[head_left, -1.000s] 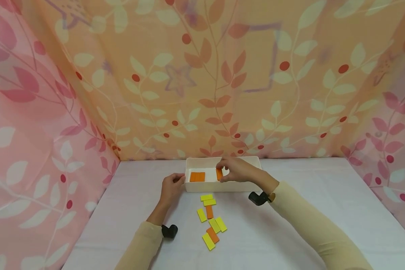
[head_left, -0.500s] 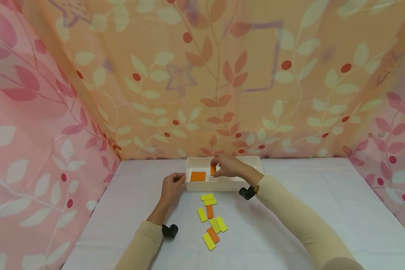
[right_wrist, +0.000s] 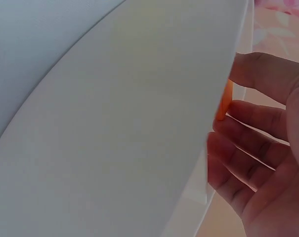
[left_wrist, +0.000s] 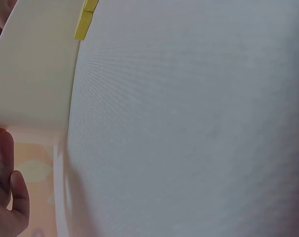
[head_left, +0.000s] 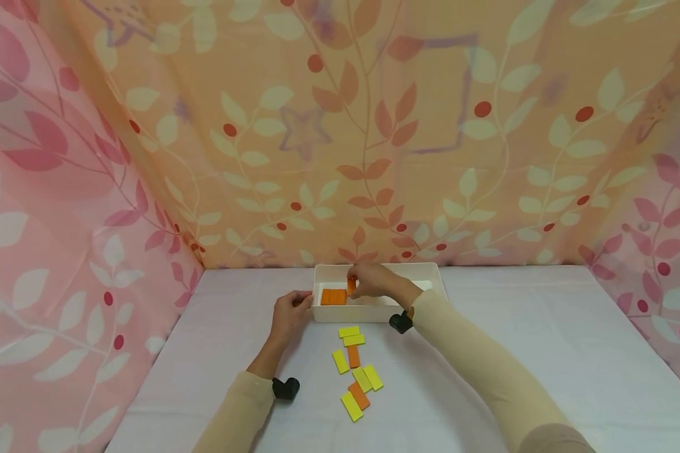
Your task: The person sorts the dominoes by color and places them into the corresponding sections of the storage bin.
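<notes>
A long white box [head_left: 368, 314] stands at the back of the table. My right hand [head_left: 372, 280] reaches into it and pinches an upright orange tile [head_left: 351, 287] between thumb and fingers. In the right wrist view that tile [right_wrist: 227, 100] shows partly behind the box's front wall. Just left of it, several orange tiles [head_left: 333, 297] lie side by side in the box's left part. My left hand [head_left: 289, 313] touches the box's left end with its fingertips. In the left wrist view the fingers [left_wrist: 6, 153] are fairly straight against that end wall.
Several yellow tiles [head_left: 340, 362] and two orange tiles [head_left: 354, 357] lie loose on the white tablecloth [head_left: 204, 352] in front of the box. Some overlap. A patterned curtain [head_left: 249, 189] hangs right behind the box, with pink cloth [head_left: 45, 264] at the sides.
My right hand has moved left inside the box with the orange tile, up close to the row of orange tiles. The left hand stays at the box's left end.
</notes>
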`<state>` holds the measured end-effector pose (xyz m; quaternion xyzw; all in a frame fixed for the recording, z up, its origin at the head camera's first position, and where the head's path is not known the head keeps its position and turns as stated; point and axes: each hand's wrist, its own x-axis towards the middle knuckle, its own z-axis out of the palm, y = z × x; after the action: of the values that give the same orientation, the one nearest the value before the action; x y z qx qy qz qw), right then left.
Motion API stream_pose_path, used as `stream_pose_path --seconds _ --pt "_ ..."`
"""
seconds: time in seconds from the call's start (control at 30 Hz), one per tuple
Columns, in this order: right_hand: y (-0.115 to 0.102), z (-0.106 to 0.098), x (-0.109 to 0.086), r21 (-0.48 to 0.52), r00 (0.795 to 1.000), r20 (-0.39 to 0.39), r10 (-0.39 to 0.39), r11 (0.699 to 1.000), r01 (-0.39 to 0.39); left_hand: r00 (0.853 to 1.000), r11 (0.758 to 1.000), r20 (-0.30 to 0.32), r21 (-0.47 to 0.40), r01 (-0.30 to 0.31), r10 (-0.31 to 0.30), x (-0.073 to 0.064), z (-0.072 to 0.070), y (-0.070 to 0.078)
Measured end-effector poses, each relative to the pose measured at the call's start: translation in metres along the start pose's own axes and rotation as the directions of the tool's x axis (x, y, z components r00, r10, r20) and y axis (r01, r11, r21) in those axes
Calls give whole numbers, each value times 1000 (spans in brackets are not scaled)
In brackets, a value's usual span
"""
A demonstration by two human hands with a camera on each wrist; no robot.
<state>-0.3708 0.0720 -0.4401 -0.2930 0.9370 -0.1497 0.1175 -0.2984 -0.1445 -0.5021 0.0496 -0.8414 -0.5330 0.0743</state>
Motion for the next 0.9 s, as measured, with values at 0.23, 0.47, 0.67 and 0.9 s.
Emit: stream_pose_path --seconds 0.23,0.47,0.67,0.9 --pt "-11 6 9 -28 999 35 15 1000 -14 1000 1000 -2 -5 4 -4 -1 0 3" --pt "-14 13 16 -75 997 48 68 995 -64 1000 1000 -2 -2 -16 16 -1 0 2" --pt "-14 17 17 -117 990 71 118 987 -110 1000 999 -11 -23 -23 23 0 0 0" --pt "-17 20 16 -158 989 60 138 979 -128 999 999 -16 -35 -33 33 0 1 -1"
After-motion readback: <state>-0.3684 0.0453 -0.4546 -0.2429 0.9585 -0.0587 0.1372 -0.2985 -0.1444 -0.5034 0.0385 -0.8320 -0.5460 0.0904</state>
